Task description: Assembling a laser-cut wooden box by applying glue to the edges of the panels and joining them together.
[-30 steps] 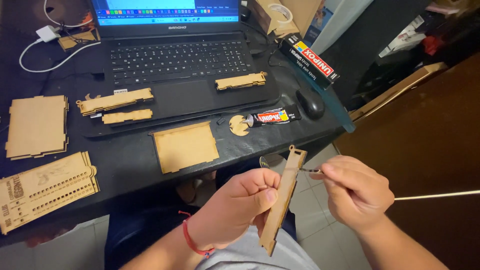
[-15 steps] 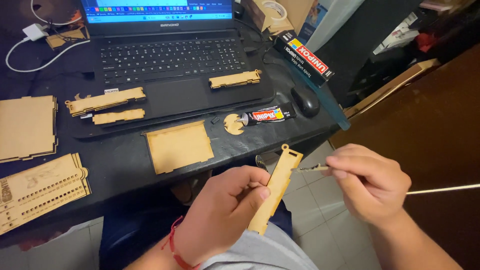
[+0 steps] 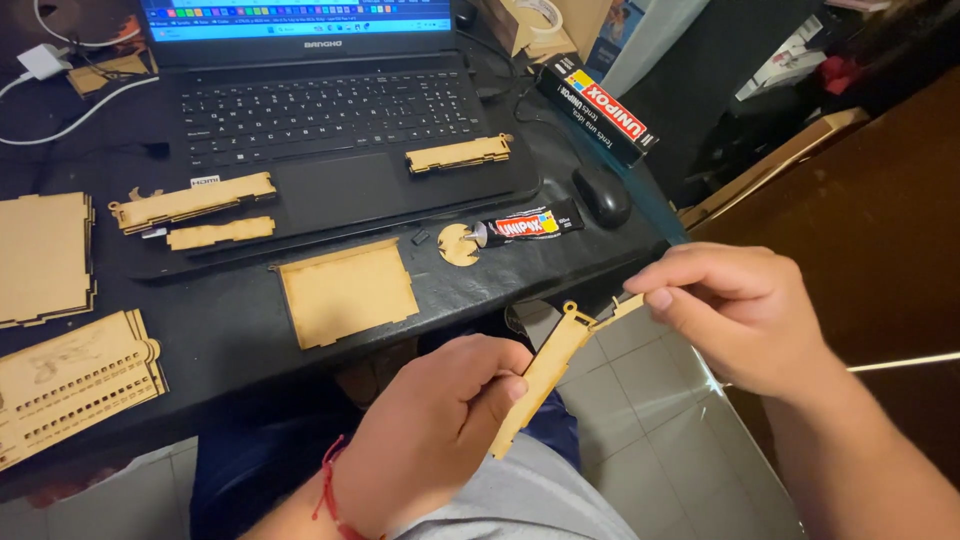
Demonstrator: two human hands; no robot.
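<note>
The left hand [image 3: 440, 420] is gripping a wooden strip [image 3: 540, 372] below the desk's [image 3: 230, 330] front edge while the right hand [image 3: 735, 305] is pinching a small piece [image 3: 628, 307] at its top, with 5 parts lying unjoined on the desk.

Long tan wooden strip [image 3: 540, 375], tilted; small wooden sliver [image 3: 622, 308] touching its top.

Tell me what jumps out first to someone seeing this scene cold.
Low in the middle, the left hand grips a long thin wooden strip, while the right hand pinches a small piece at its top end. Behind them, an open laptop on the black desk carries cut wooden parts.
</note>
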